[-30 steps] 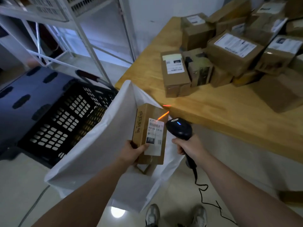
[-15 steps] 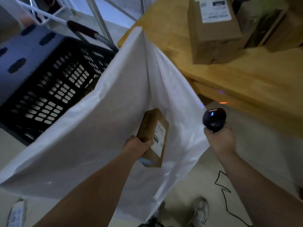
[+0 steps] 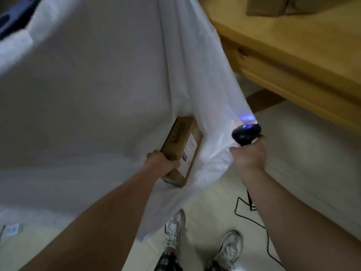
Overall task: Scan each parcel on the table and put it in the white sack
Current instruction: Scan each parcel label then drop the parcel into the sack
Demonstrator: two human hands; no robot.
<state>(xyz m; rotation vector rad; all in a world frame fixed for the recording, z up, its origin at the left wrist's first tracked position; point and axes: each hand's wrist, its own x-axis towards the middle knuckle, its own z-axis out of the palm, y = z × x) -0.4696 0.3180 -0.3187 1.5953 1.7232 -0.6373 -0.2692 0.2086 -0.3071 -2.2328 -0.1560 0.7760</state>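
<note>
The white sack (image 3: 93,90) fills most of the view, its mouth hanging from the corner of the wooden table (image 3: 304,55). My left hand (image 3: 160,163) grips a small brown cardboard parcel (image 3: 180,147) with a white label, held inside the sack's mouth against the cloth. My right hand (image 3: 249,153) grips the black barcode scanner (image 3: 246,133), whose blue light glows, and it also pinches the sack's right edge. One brown parcel (image 3: 273,6) shows on the table at the top right edge.
The scanner's black cable (image 3: 254,216) trails over the pale tiled floor on the right. My two sneakers (image 3: 203,239) stand below the sack. A dark crate corner (image 3: 11,14) peeks out at the top left.
The scan is over and the red beam is gone. My left hand has carried the parcel down into the sack's mouth. My right hand has moved right and taken the sack's edge. My view dropped closer.
</note>
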